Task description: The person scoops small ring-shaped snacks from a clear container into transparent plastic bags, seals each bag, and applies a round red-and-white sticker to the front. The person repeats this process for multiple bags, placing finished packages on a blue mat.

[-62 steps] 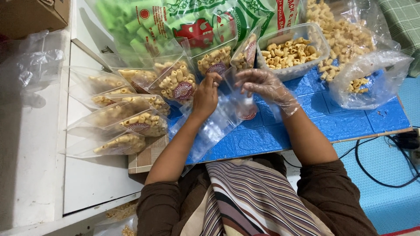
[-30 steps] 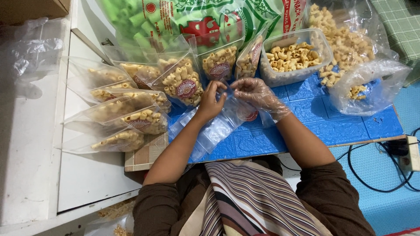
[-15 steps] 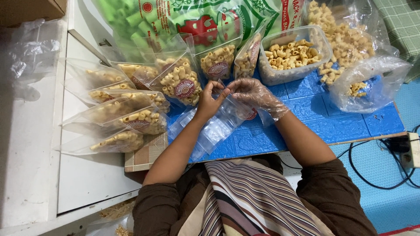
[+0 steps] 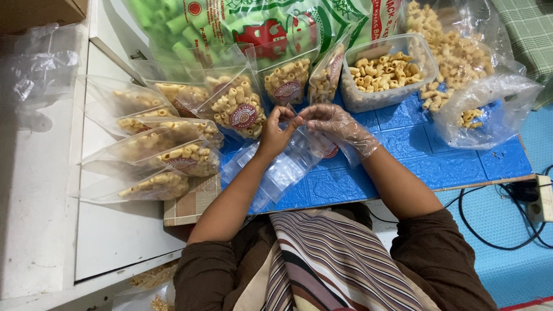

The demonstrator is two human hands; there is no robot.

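Note:
My left hand (image 4: 277, 130) and my right hand (image 4: 333, 125), the right one in a thin clear plastic glove, meet fingertip to fingertip over the blue mat (image 4: 438, 155). Both pinch the top edge of an empty clear plastic pouch (image 4: 287, 164) that hangs down toward me over a stack of similar pouches. A clear tub (image 4: 381, 79) of tan curled snack pieces stands just beyond my right hand. Filled pouches with round red labels (image 4: 237, 108) stand just beyond my left hand.
Several filled pouches (image 4: 161, 155) lie stacked at the left on a white surface (image 4: 34, 219). A big green printed bag (image 4: 242, 26) and a large clear bag of snacks (image 4: 461, 63) sit at the back. A black cable and power strip (image 4: 538, 196) lie on the blue floor at the right.
My hands have drawn closer together and a little toward the back, fingertips now meeting at the pouch's top edge. The view has shifted slightly.

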